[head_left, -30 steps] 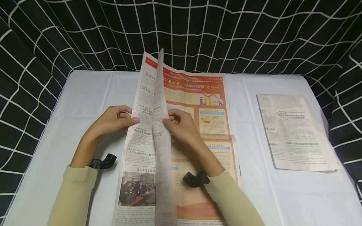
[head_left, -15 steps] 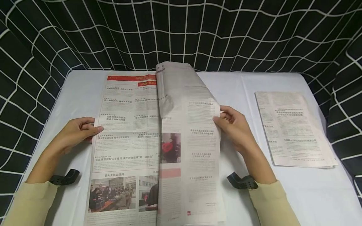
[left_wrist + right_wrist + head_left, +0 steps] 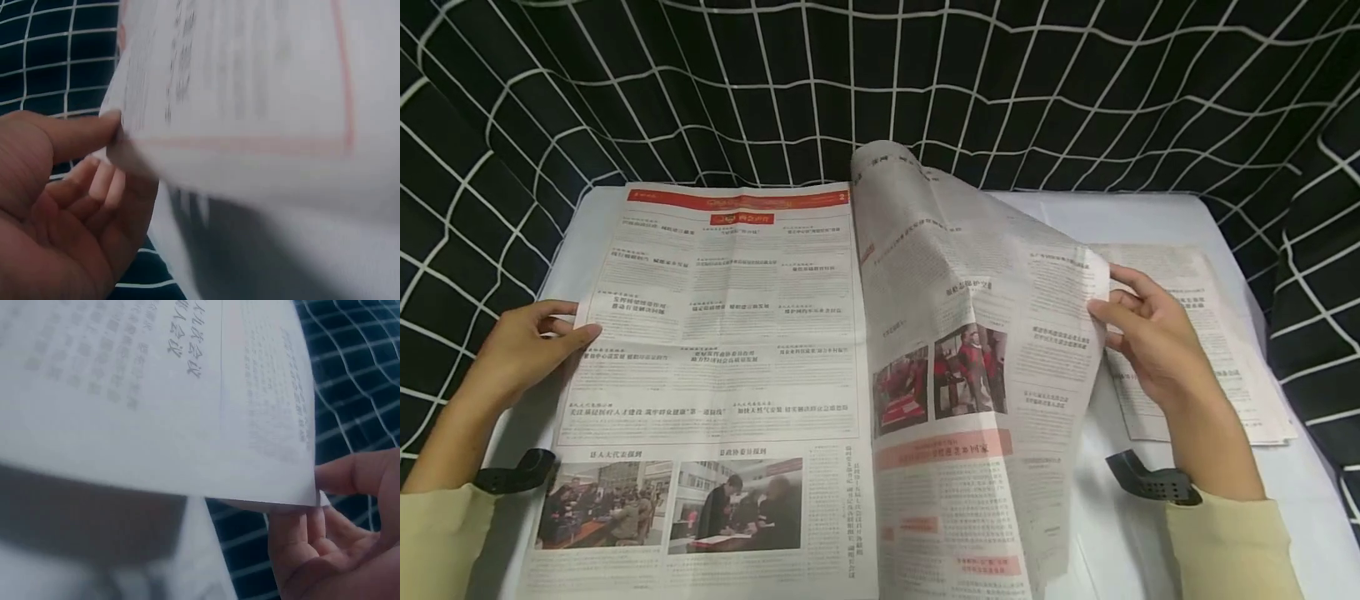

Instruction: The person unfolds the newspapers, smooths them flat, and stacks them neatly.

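Note:
A large newspaper (image 3: 715, 367) lies spread across the middle of the table in the head view, its left page with a red top band and two photos. My left hand (image 3: 535, 346) pinches the left edge of that page between thumb and fingers; in the left wrist view the thumb of the left hand (image 3: 69, 181) presses on top and the fingers curl beneath. My right hand (image 3: 1157, 342) pinches the outer edge of the right page (image 3: 955, 250), which bows up and is creased. In the right wrist view the right hand (image 3: 337, 519) grips this lifted edge, with shadow underneath.
A folded newspaper (image 3: 1210, 375) lies on the right of the white tablecloth (image 3: 1120, 533), partly behind the right hand and the raised page. Black cloth with a white grid (image 3: 775, 92) hangs around the back and sides of the table.
The hands have moved apart, left hand leftward and right hand rightward, spreading the newspaper from a narrow fold to a wide opening. The orange page seen earlier is now covered.

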`<state>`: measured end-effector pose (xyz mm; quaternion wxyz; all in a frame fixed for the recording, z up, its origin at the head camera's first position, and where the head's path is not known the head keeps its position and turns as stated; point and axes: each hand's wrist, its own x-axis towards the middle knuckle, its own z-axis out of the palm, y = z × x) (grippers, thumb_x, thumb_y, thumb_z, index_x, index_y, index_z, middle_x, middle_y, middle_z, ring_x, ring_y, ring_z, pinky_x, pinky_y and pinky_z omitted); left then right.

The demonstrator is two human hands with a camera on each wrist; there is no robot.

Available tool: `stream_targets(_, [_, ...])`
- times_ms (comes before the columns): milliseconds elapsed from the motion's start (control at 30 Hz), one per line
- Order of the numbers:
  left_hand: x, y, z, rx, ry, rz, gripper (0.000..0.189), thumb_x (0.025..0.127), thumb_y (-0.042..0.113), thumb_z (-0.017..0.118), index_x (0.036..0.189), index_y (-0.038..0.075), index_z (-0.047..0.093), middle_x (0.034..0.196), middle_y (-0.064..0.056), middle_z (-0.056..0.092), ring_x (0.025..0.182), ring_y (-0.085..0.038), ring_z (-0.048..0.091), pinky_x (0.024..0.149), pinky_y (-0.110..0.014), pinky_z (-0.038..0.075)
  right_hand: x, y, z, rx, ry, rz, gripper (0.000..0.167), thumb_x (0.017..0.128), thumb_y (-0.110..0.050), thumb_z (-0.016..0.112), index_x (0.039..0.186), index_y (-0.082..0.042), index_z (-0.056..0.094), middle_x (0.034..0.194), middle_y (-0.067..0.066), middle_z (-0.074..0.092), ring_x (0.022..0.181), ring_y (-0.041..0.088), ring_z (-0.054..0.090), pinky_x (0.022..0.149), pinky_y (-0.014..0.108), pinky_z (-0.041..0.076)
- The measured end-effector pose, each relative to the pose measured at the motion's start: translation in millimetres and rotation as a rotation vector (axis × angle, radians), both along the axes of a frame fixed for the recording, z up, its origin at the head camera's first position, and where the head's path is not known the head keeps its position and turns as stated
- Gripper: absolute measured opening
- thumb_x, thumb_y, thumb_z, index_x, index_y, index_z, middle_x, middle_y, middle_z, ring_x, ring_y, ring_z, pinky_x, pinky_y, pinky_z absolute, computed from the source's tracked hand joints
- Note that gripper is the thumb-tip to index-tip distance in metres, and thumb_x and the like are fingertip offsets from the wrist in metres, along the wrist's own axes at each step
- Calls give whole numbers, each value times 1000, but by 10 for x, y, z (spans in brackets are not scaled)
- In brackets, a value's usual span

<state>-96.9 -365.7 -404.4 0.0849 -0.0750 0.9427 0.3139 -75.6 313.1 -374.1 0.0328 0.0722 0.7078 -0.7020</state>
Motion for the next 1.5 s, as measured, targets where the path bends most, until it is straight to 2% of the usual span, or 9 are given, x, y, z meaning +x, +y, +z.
stream_targets(167, [6, -15, -3, -90, 47, 44, 58, 102, 23, 68, 140, -18, 52, 115, -40, 62, 78, -34, 66, 57, -31, 46, 55, 291, 80, -3, 96, -14, 54, 99, 9, 64, 145, -18, 55, 89, -5, 70, 77, 6, 65, 61, 18, 53])
stream_targets(233, [19, -24, -5, -123, 54, 56, 58, 102, 23, 68, 140, -19, 53, 114, -39, 62, 81, -38, 66, 56, -30, 45, 74, 375, 114, 40, 123, -39, 57, 98, 11, 64, 146, -18, 56, 87, -5, 69, 74, 5, 61, 54, 18, 43])
stream_targets(400, [71, -44, -16, -192, 97, 76, 54, 101, 19, 69, 136, -20, 54, 111, -40, 63, 85, -46, 64, 54, -29, 41, 66, 408, 35, 519, 36, -99, 60, 101, -2, 64, 158, -11, 48, 82, -14, 59, 67, 2, 50, 50, 21, 34])
stream_targets(467, [86, -38, -22, -217, 109, 81, 53, 101, 18, 68, 136, -20, 55, 110, -41, 64, 84, -49, 65, 53, -29, 40, 62, 375, -76, 707, -40, -84, 63, 102, -9, 64, 161, -7, 42, 85, -13, 57, 66, 2, 50, 53, 20, 40])
stream_targets(533, [95, -25, -29, -241, 116, 86, 53, 101, 17, 68, 137, -19, 55, 110, -42, 64, 84, -51, 66, 51, -29, 39, 70, 350, -195, 788, -103, -54, 64, 102, -14, 63, 161, -4, 41, 88, -7, 58, 66, 3, 51, 53, 22, 43])
stream_targets(733, [83, 5, -45, -280, 122, 91, 51, 102, 17, 66, 138, -17, 55, 111, -43, 65, 87, -55, 65, 53, -37, 39, 85, 350, -435, 911, -163, -9, 64, 99, -17, 67, 156, 2, 46, 99, 16, 65, 69, 10, 58, 55, 25, 48])
stream_targets(967, [78, -16, -89, -296, 117, 103, 50, 102, 16, 67, 138, -16, 55, 111, -42, 66, 85, -55, 66, 52, -40, 39, 91, 313, -486, 992, -124, -10, 58, 97, -18, 72, 147, 7, 55, 106, 30, 72, 77, 26, 69, 55, 25, 49])
stream_targets(1133, [110, -43, -113, -295, 139, 115, 49, 101, 13, 66, 138, -17, 55, 110, -42, 67, 80, -55, 68, 49, -37, 37, 102, 228, -499, 1036, -68, -22, 52, 96, -19, 74, 139, 9, 62, 103, 30, 75, 81, 35, 74, 57, 24, 47])
stream_targets(1500, [59, -55, -148, -284, 148, 128, 51, 101, 16, 64, 142, -13, 55, 111, -40, 68, 85, -55, 67, 51, -39, 38, 95, 239, -544, 1064, -98, -36, 52, 98, -26, 72, 138, 6, 63, 102, 27, 75, 76, 25, 67, 57, 25, 45])
